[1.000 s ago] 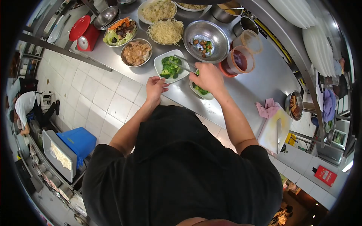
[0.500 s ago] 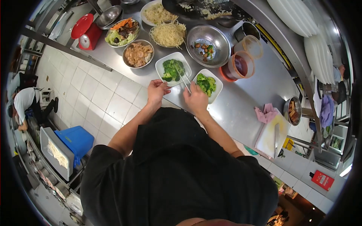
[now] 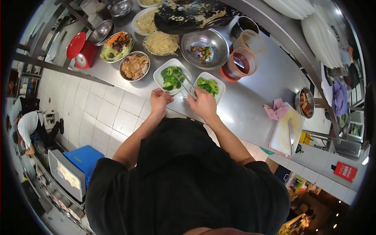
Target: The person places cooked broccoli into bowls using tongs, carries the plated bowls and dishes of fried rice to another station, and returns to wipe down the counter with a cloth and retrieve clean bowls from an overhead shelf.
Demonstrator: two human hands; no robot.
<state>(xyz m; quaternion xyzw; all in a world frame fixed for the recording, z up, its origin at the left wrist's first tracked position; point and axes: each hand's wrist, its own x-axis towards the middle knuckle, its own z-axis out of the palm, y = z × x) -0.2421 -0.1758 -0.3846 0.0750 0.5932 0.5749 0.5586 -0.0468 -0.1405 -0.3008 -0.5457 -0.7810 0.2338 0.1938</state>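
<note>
Stainless-steel surface (image 3: 254,92), crowded along the far side, barer toward the right. White dish (image 3: 158,76) of broccoli (image 3: 172,77) near the close edge, just beyond the left hand (image 3: 159,101); second white dish (image 3: 220,88), also with broccoli, just beside it to the right. Right-hand (image 3: 204,103) grip closed around metal tongs (image 3: 184,83), tips at the broccoli in the first dish. Left fingers bent by the near rim; impossible to tell whether pinching, touching or just short of contact.

Possible trouble: florets slipping from such narrow tongs if pinched loosely, or tumbling over the low rim under a hard push. Also possible: first dish sliding for want of a firm left grip, or right knuckles nudging the second dish, so close beside.

Behind both dishes, steel bowl (image 3: 219,47) and sauce tub (image 3: 241,64), limiting reach; black wok (image 3: 192,19) beyond, perhaps liable to drip. Leftward, bowl of meat (image 3: 134,65) and noodles (image 3: 161,43). Well apart at right, knife (image 3: 291,131) on cutting board (image 3: 282,135), beside pink cloth (image 3: 276,109).
</note>
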